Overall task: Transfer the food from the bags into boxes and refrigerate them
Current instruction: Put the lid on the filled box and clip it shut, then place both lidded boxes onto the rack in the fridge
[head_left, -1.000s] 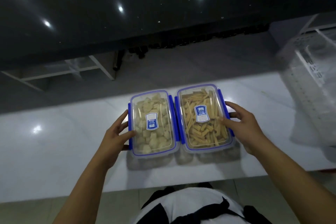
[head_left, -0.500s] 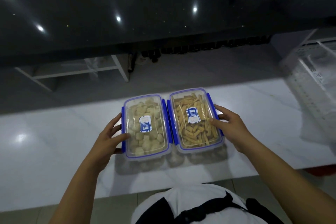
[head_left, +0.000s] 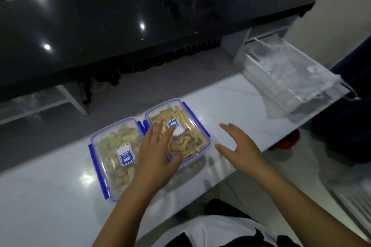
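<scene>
Two clear lidded boxes with blue clips lie side by side on the white marble counter (head_left: 50,196). The left box (head_left: 112,152) holds pale chunks, the right box (head_left: 190,124) holds yellow sticks. My left hand (head_left: 158,154) lies flat over the seam between the boxes, fingers spread across the near-left corner of the right box. My right hand (head_left: 241,146) hovers open just right of the right box, apart from it, holding nothing.
A clear plastic tray with an empty crumpled bag (head_left: 297,78) sits at the counter's far right end. A black glossy counter (head_left: 140,16) runs behind and above. The white counter's near edge lies just in front of my body.
Both hands let go of the boxes' outer sides. The left hand moved right onto the lids; the right hand pulled off to the right. The view swung, showing the room's right side.
</scene>
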`<state>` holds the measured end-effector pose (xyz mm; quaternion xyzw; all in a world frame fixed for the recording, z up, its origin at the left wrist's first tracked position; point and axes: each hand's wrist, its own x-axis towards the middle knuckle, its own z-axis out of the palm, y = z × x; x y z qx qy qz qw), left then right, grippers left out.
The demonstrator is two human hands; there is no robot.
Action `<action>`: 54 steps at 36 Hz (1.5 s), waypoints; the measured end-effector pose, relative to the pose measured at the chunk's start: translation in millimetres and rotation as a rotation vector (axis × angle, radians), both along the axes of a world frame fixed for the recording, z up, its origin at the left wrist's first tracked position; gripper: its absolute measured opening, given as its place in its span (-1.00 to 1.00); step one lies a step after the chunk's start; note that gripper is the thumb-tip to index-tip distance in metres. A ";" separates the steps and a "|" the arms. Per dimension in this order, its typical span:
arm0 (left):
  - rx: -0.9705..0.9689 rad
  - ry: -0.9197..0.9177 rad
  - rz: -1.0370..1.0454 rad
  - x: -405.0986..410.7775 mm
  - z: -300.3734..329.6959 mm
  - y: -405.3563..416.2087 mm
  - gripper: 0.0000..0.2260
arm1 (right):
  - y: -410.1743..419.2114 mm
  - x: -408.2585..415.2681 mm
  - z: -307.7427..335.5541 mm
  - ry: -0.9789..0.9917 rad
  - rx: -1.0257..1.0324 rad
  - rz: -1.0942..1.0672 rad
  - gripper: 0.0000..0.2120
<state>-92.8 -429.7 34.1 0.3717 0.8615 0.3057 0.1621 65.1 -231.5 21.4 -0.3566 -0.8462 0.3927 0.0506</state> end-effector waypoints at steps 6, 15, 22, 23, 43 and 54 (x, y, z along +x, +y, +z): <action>-0.062 0.011 -0.268 36.1 -16.4 54.8 -0.38 | 12.1 68.7 10.6 -0.041 0.006 -0.193 -0.41; -0.082 0.053 -0.424 71.9 -12.0 117.7 -0.35 | 58.4 129.0 18.2 0.036 -0.020 -0.363 -0.40; -0.459 0.198 -0.009 62.3 -28.9 148.3 -0.08 | 98.9 118.9 -5.0 0.089 -0.165 -0.255 -0.43; -0.526 0.196 0.029 61.5 -33.0 150.6 -0.07 | 104.5 116.3 -8.5 0.098 -0.189 -0.229 -0.43; -0.549 0.088 0.686 74.3 -40.2 143.7 -0.13 | 185.3 49.1 -38.0 0.041 -0.586 0.293 -0.53; -0.601 0.091 0.401 136.5 -28.2 176.6 -0.07 | 168.7 7.3 -28.2 -0.029 -0.870 0.165 -0.48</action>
